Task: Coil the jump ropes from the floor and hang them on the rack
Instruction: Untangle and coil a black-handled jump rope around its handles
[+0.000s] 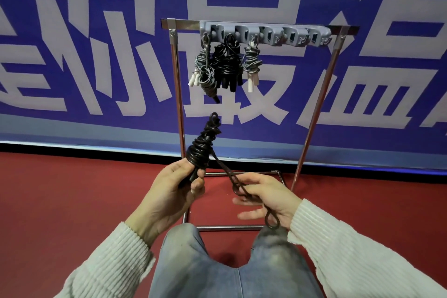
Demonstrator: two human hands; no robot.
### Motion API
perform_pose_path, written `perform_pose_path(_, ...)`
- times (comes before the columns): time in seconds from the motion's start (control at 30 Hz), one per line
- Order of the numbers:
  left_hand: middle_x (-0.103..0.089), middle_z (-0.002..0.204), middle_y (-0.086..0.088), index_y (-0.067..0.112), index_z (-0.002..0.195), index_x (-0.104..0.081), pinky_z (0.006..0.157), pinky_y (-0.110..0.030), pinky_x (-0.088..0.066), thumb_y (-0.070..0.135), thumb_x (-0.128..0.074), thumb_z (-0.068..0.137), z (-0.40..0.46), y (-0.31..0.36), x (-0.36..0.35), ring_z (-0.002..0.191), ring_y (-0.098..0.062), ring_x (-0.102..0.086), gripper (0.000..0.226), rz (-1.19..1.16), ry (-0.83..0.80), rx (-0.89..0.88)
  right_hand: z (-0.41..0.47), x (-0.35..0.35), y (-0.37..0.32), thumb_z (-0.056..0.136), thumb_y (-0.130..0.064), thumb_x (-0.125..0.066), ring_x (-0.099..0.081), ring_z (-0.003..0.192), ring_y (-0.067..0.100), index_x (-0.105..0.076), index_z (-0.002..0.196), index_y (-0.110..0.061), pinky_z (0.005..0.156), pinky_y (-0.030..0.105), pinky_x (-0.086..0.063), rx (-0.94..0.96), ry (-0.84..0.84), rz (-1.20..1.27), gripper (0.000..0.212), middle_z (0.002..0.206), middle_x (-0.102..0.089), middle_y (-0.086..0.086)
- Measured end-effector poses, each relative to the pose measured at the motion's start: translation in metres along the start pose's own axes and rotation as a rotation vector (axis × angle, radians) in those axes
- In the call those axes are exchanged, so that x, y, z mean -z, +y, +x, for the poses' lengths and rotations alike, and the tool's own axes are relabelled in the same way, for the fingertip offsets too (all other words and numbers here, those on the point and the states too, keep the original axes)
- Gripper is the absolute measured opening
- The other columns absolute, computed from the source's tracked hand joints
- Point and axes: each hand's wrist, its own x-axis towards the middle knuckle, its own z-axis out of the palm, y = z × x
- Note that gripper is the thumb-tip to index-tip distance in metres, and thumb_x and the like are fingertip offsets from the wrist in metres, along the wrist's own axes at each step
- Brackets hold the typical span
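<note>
1. Head view: the left hand (169, 191) grips the lower end of a black rope (202, 150), fingers and thumb curled round the handles, with the wound bundle standing up and tilted toward the rack (261, 31).
2. The right hand (263, 201) holds the doubled loose tail of the same rope, which runs taut from the bundle down across the palm; the thumb and forefinger seem to pinch it while the other fingers lie fairly straight. A small loop hangs at the heel of the hand.
3. Three coiled ropes already hang from the grey hooks (266, 34) at the left of the bar: a grey one (205, 68), a black one (228, 63) and another grey one (251, 63). The hooks further right look free.
4. Judged step: finishing the wrap, not yet hanging.
5. To do it well, keep the tail under steady tension so the turns stay tight and do not slide off the handles.
6. Lay each new turn just beside the last, not over it.
7. Leave the top loop (214, 117) clear of the wraps, since it probably goes on the hook.
8. Tuck the tail end through before letting go, or the bundle may spring loose.
9. The red floor (72, 201) shows no other ropes in view; the person crouches close before the rack.
</note>
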Motion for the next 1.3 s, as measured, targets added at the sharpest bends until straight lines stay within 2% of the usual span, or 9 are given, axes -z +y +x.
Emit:
perform_pose_path(0.13,-0.054,0.073,-0.009,0.001,0.101,-0.061,0.052,-0.017,-0.044,0.015,-0.054,0.093,0.0,-0.003,-0.003,0.052,-0.01,-0.045,0.018,0.026,0.015,0.021,0.008,0.001,0.003,0.096,0.001,-0.06,-0.058,0.048,0.006,-0.064,0.126,-0.014,0.035,0.016,-0.04,-0.082,0.021,-0.037,0.034,0.096,-0.067,0.009)
perform_pose_path(0.27,-0.054,0.075,-0.009,0.002,0.098,-0.06,0.051,-0.017,-0.043,0.015,-0.055,0.092,0.004,0.001,-0.001,0.052,-0.01,-0.044,0.016,-0.013,0.046,-0.003,0.004,0.005,0.005,0.099,-0.021,-0.064,-0.031,0.042,0.004,-0.072,0.111,-0.011,0.033,0.014,-0.024,-0.014,0.034,-0.165,0.018,0.106,-0.075,0.014)
perform_pose_path(0.47,-0.056,0.074,-0.006,0.01,0.079,-0.069,0.056,-0.019,-0.039,0.016,-0.056,0.086,0.003,0.015,-0.002,0.051,-0.008,-0.043,0.016,-0.05,0.08,-0.071,-0.009,0.004,0.0,0.093,-0.07,-0.048,-0.022,0.036,0.003,-0.077,0.098,-0.002,0.032,0.015,-0.016,0.045,-0.1,-0.038,0.073,0.074,-0.067,0.009)
perform_pose_path(0.63,-0.056,0.075,-0.003,0.009,0.091,-0.054,0.055,-0.019,-0.041,0.016,-0.059,0.088,0.006,0.016,0.01,0.05,-0.005,-0.044,0.009,-0.183,0.063,-0.067,-0.009,0.01,-0.004,0.09,-0.052,-0.061,-0.018,0.035,0.004,-0.077,0.092,-0.015,0.033,0.015,-0.016,0.19,-0.154,-0.041,0.04,0.052,-0.032,0.001)
perform_pose_path(0.8,-0.057,0.075,-0.003,0.007,0.093,-0.062,0.049,-0.02,-0.042,0.01,-0.099,0.049,0.007,0.014,0.017,0.05,-0.005,-0.046,0.057,-0.35,-0.022,-0.011,-0.008,0.019,-0.007,0.101,-0.026,-0.057,-0.019,0.033,0.004,-0.072,0.101,-0.009,0.033,0.015,-0.019,0.291,-0.166,-0.132,0.022,0.045,-0.025,-0.004)
perform_pose_path(0.93,-0.057,0.076,-0.003,0.006,0.095,-0.06,0.048,-0.019,-0.042,0.005,-0.099,0.046,0.01,0.012,0.012,0.05,-0.005,-0.047,0.063,-0.444,-0.014,0.009,-0.005,0.021,0.001,0.094,-0.04,-0.064,-0.018,0.032,0.005,-0.06,0.087,-0.009,0.034,0.015,-0.018,0.37,-0.164,-0.083,0.032,0.045,-0.025,-0.002)
perform_pose_path(1.07,-0.056,0.074,0.0,0.008,0.099,-0.058,0.049,-0.016,-0.039,0.01,-0.078,0.069,0.006,0.016,-0.003,0.05,-0.003,-0.044,0.036,-0.421,0.019,-0.059,-0.002,0.027,0.004,0.099,-0.035,-0.057,-0.023,0.036,0.006,-0.054,0.081,-0.013,0.038,0.02,-0.02,0.356,-0.11,-0.268,0.029,0.049,-0.032,-0.005)
perform_pose_path(1.17,-0.056,0.071,-0.002,0.007,0.092,-0.057,0.05,-0.017,-0.037,0.009,-0.053,0.097,0.017,0.005,-0.002,0.049,-0.006,-0.043,0.007,-0.149,0.212,-0.13,-0.009,0.023,0.007,0.107,-0.038,-0.049,-0.038,0.05,0.007,-0.055,0.08,-0.022,0.05,0.03,-0.036,0.409,-0.077,-0.75,0.032,0.062,-0.044,-0.007)
perform_pose_path(1.3,-0.069,0.073,-0.006,0.009,0.08,-0.06,0.06,-0.034,-0.038,0.023,-0.059,0.098,0.036,-0.025,0.021,0.064,-0.028,-0.059,0.023,1.206,0.354,-0.242,-0.034,0.005,-0.009,0.101,-0.052,-0.051,-0.044,0.058,0.008,-0.057,0.088,-0.021,0.06,0.03,-0.037,0.619,-0.061,-1.107,0.034,0.063,-0.05,-0.006)
